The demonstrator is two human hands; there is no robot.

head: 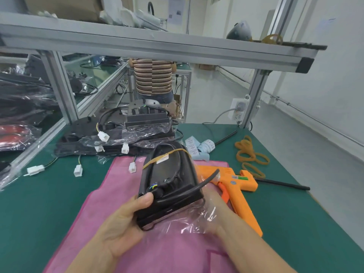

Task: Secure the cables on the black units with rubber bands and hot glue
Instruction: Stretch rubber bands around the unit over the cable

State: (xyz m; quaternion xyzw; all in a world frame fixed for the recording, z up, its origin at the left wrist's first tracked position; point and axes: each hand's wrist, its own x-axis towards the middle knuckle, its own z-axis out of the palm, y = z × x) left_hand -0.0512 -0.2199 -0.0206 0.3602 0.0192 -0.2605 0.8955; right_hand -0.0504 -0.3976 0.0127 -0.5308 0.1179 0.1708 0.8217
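Above the pink mat (pixel 126 194), both hands (pixel 126 223) grip a tilted black unit (pixel 169 186).

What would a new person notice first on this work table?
First, the black unit held up by both hands over the pink cloth, with a rubber band already around its cable. The left hand grips its near corner; the right hand holds the other side through clear plastic. Right beside it lies the orange glue gun.
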